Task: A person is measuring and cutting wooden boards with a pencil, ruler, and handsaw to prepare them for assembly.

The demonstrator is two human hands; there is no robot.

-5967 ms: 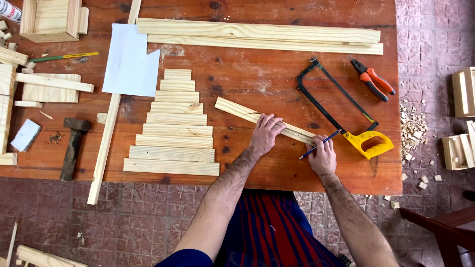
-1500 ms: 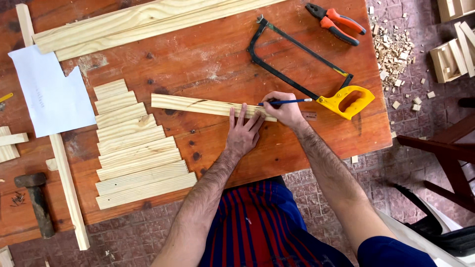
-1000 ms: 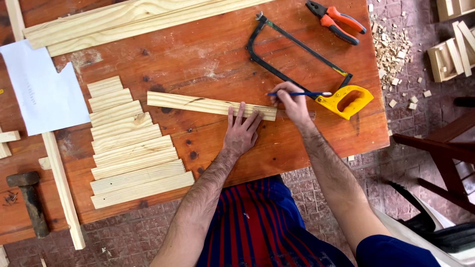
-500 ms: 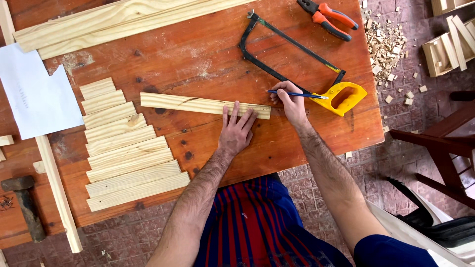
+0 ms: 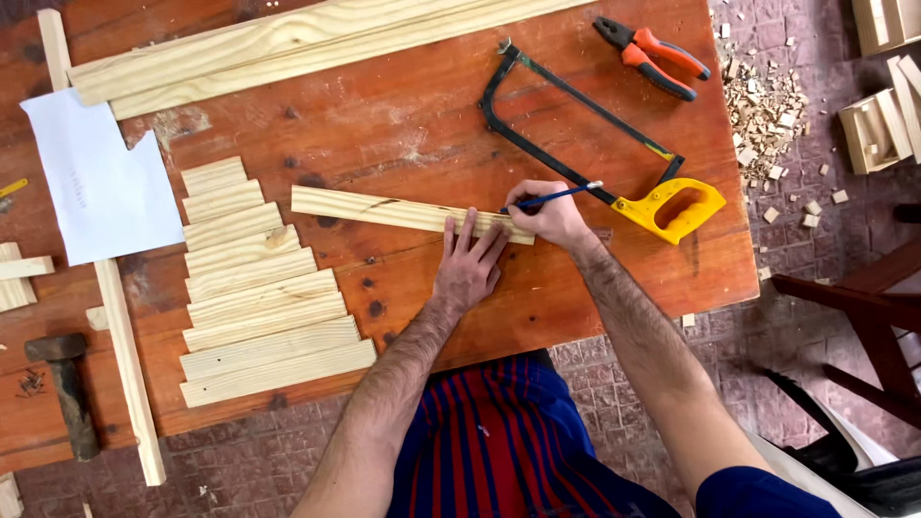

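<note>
**Slat pinned flat, pen gripped at its end**

Pressed open-palmed by the left hand (image 5: 467,271), the wooden slat (image 5: 384,208) is kept from sliding on the workbench (image 5: 403,115), right of the stacked slats (image 5: 259,288). A blue pen (image 5: 552,197) is pinched by the right hand (image 5: 549,216) over the slat's right end, beside the hacksaw (image 5: 614,144).

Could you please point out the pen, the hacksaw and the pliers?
Pen (image 5: 561,195), head view, middle of its blue barrel.
Hacksaw (image 5: 672,206), head view, yellow handle.
Pliers (image 5: 662,58), head view, orange grips.
</note>
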